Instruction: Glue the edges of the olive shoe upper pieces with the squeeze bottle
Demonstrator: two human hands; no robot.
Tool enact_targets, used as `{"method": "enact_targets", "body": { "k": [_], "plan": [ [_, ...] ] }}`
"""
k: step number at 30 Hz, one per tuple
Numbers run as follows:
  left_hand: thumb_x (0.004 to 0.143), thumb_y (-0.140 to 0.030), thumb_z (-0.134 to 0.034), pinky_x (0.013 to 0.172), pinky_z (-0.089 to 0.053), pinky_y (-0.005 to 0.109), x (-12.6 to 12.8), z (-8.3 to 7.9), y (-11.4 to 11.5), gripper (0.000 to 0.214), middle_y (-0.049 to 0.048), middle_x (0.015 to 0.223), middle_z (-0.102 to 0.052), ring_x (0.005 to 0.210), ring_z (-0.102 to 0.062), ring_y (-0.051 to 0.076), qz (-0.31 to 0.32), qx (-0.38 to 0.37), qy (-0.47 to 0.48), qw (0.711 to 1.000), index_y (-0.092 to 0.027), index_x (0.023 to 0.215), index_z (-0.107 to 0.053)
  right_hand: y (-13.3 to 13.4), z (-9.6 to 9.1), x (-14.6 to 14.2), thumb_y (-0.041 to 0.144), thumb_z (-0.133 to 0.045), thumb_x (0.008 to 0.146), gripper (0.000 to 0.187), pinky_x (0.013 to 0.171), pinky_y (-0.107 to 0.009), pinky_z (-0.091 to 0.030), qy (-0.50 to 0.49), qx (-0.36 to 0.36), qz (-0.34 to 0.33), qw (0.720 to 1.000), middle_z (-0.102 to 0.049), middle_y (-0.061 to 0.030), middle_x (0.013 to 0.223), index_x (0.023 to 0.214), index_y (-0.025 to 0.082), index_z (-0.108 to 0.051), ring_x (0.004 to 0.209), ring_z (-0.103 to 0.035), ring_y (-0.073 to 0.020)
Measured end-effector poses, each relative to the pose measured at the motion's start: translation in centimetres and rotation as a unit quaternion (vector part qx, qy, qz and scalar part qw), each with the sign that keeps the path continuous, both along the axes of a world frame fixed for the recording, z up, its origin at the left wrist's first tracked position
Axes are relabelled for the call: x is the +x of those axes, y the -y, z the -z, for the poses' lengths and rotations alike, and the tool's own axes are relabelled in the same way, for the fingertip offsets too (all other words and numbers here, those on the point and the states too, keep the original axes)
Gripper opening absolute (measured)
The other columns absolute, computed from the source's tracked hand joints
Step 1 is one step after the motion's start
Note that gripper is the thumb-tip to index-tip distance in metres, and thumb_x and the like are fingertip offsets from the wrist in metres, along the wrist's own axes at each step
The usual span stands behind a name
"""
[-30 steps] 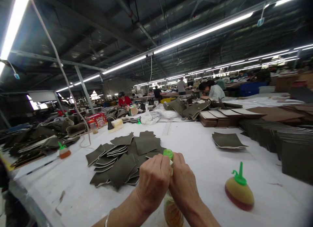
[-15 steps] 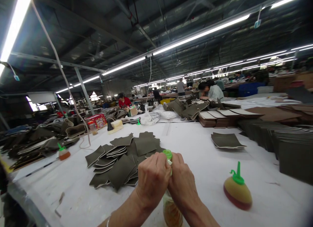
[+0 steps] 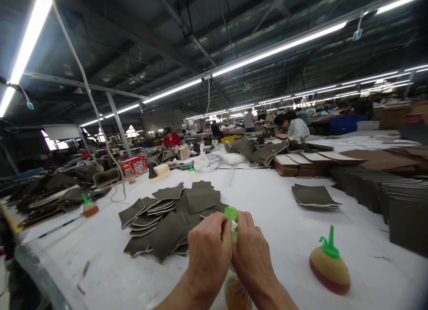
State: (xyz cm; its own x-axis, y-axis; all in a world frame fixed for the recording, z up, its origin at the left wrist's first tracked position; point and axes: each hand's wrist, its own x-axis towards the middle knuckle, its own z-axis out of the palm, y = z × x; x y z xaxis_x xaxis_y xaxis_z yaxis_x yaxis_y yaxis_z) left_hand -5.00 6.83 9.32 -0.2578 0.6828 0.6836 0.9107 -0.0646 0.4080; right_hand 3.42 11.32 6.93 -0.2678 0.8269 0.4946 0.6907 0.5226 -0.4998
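The bottle rim (image 3: 231,211) is green — squeeze bottle (image 3: 330,269) yellow over dark red, cut pieces (image 3: 169,234) olive, tabletop (image 3: 133,281) white.

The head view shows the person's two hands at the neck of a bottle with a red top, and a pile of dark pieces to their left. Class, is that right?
Not quite: in the head view, the bottle has a green top, not red. The left hand, right hand and pile are as stated.
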Motion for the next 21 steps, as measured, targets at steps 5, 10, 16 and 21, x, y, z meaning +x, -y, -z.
{"method": "enact_targets", "body": {
  "k": [5, 10, 16, 21],
  "plan": [
    [0.081, -0.015, -0.052, 0.055, -0.033, 0.028, 1.1, -0.8, -0.2, 0.017, -0.0009, 0.062, -0.066, 0.054, -0.058, 0.015, -0.073, -0.045, -0.007, 0.996, -0.021, 0.067, -0.061, 0.0, -0.1, 0.0, 0.009, -0.045, 0.089, 0.017, 0.071, -0.034, -0.042, 0.036, 0.010, 0.009, 0.999, -0.056, -0.0084, 0.096, 0.098, 0.016, -0.057, 0.078, -0.054, -0.0240],
    [0.076, -0.014, -0.053, 0.053, -0.032, 0.028, 1.7, -0.5, -0.6, 0.015, -0.0015, 0.057, -0.063, 0.050, -0.056, 0.015, -0.101, -0.013, 0.003, 0.995, -0.021, 0.064, -0.056, -0.1, -0.2, 0.0, 0.010, -0.045, 0.090, 0.020, 0.071, -0.035, -0.043, 0.052, -0.003, 0.010, 0.999, -0.057, -0.0080, 0.099, 0.102, 0.018, -0.059, 0.077, -0.054, -0.0239],
    [0.079, -0.017, -0.050, 0.053, -0.034, 0.026, 1.2, 0.1, -0.7, 0.015, -0.0032, 0.055, -0.058, 0.050, -0.054, 0.013, -0.078, 0.001, 0.060, 0.995, -0.022, 0.064, -0.053, -0.1, -0.1, 0.1, 0.014, -0.048, 0.090, 0.016, 0.070, -0.035, -0.043, 0.036, -0.012, 0.006, 0.999, -0.057, -0.0070, 0.100, 0.104, 0.019, -0.056, 0.079, -0.056, -0.0246],
    [0.080, -0.018, -0.049, 0.056, -0.035, 0.026, 0.2, 0.3, -0.3, 0.016, -0.0035, 0.055, -0.057, 0.053, -0.053, 0.014, -0.088, -0.014, 0.103, 0.991, -0.022, 0.065, -0.053, -0.6, 0.1, 0.4, 0.036, -0.054, 0.091, 0.026, 0.068, -0.035, -0.041, 0.018, -0.020, 0.016, 1.000, -0.056, -0.0076, 0.103, 0.108, 0.017, -0.050, 0.081, -0.057, -0.0273]
  ]
}}
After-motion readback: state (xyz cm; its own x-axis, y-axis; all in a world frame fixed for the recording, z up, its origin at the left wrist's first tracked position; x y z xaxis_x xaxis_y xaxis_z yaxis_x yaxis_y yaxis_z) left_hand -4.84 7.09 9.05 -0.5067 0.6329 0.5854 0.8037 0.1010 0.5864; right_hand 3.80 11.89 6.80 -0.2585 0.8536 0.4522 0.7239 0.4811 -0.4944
